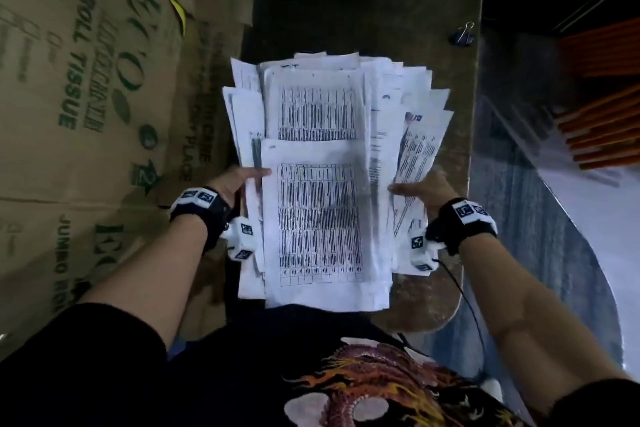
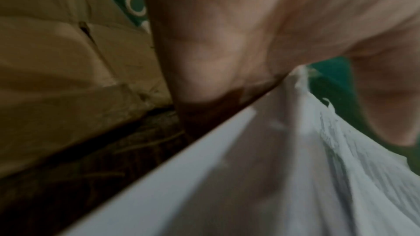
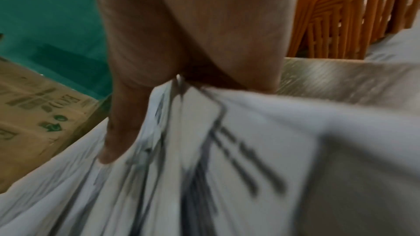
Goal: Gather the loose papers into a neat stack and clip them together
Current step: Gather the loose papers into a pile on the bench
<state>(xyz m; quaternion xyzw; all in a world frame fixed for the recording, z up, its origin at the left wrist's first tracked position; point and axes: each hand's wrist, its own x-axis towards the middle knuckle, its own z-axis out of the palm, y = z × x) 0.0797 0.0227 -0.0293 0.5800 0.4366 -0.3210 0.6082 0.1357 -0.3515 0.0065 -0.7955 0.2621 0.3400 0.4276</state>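
Held over the table between both hands: papers, a thick, ragged sheaf of thin printed sheets, fanned at the far end and along the right edge. Left hand pinching the left edge, thumb on top; right hand pinching the right edge likewise, fingers beneath unseen. Probably light sheet by sheet but weighty together, limp, creased, apt to slide and splay; best gripped at mid-length on both long sides, then tapped on edge to square up. Clip, black with wire handles, lying well apart near the table's far right edge; likely stiff-sprung. Cardboard boxes at left, matte and printed green.
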